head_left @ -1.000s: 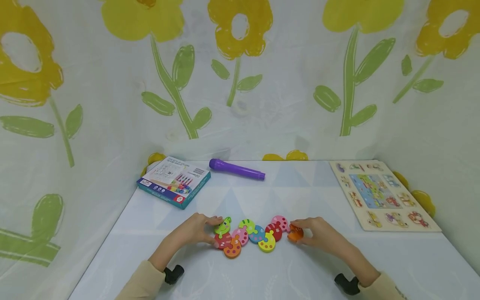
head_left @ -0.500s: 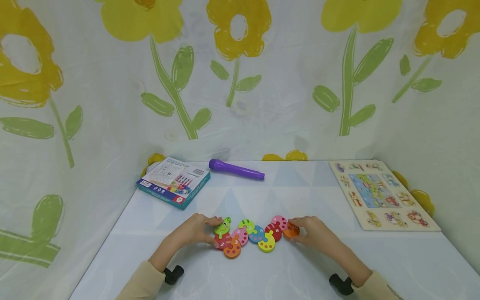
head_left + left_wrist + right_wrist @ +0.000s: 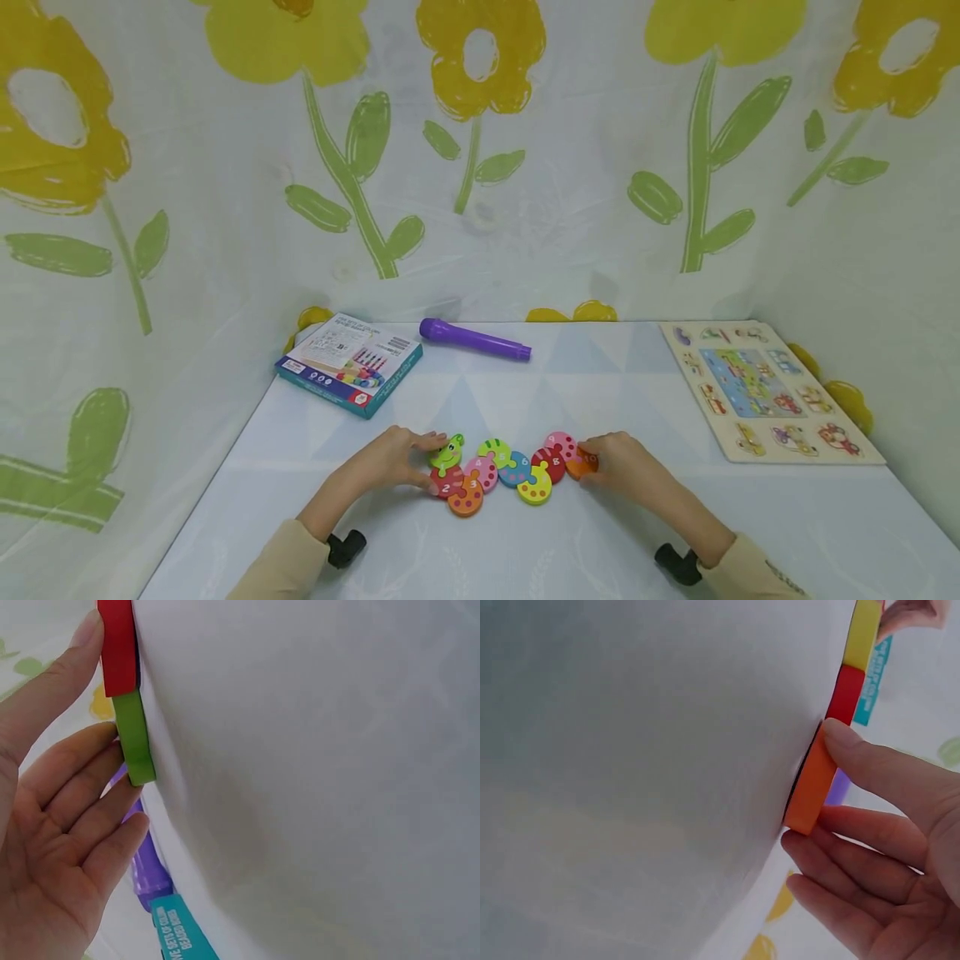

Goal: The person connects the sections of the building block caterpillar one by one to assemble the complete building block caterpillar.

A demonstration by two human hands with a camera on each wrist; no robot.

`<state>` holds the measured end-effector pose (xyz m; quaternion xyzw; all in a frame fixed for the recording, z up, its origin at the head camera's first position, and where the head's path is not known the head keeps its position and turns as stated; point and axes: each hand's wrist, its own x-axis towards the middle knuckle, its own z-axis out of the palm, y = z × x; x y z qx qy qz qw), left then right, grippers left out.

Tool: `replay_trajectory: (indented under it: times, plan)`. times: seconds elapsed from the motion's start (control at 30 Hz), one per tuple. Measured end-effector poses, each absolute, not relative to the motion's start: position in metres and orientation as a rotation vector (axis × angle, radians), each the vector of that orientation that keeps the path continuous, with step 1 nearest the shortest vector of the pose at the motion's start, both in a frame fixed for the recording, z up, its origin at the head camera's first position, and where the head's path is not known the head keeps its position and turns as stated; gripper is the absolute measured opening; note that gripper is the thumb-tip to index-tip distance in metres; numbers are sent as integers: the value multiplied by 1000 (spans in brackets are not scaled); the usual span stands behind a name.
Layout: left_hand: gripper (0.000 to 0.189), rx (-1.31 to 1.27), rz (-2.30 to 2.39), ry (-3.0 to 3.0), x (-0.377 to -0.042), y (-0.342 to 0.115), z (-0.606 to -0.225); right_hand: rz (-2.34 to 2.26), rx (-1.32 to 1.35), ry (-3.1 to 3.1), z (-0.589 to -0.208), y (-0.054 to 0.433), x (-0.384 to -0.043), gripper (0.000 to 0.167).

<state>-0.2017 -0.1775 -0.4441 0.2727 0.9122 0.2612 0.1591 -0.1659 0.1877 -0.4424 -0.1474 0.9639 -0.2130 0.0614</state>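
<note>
A caterpillar puzzle of colourful numbered pieces [image 3: 514,469] lies across the table, its green smiling head [image 3: 446,455] at the left end. My left hand [image 3: 388,460] holds that end, the thumb against the side of the red number 2 piece [image 3: 118,649] and fingers at the green head. At the other end, my right hand [image 3: 624,463] pinches the orange number 10 piece [image 3: 581,463] between thumb and fingers. This orange piece [image 3: 810,780] sits against the pink number 9 piece [image 3: 559,446]; whether they are fully interlocked is partly hidden by the fingers.
A boxed set [image 3: 349,364] lies at the back left of the white table [image 3: 495,550]. Beside it is a purple toy microphone [image 3: 476,339]. A wooden picture puzzle board [image 3: 765,392] lies at the right. Flower-printed cloth [image 3: 570,217] hangs behind and at both sides.
My right hand has moved left with the orange piece, which was apart from the pink one and tilted; now it lies flat against it. My left hand has stayed in place.
</note>
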Motion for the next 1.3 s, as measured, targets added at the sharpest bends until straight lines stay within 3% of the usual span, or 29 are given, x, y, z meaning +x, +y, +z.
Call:
replay_trajectory:
  times: [0.73, 1.07, 1.3]
  plan:
    - [66, 848, 726, 2568, -231, -178, -447, -661, -390, 2929, -445, 192, -169, 45]
    - [68, 845, 779, 2548, -232, -178, -449, -772, -317, 2833, -443, 203, -169, 52]
    - [69, 836, 806, 2530, -231, -178, -448, -873, -403, 2805, -446, 213, -170, 54]
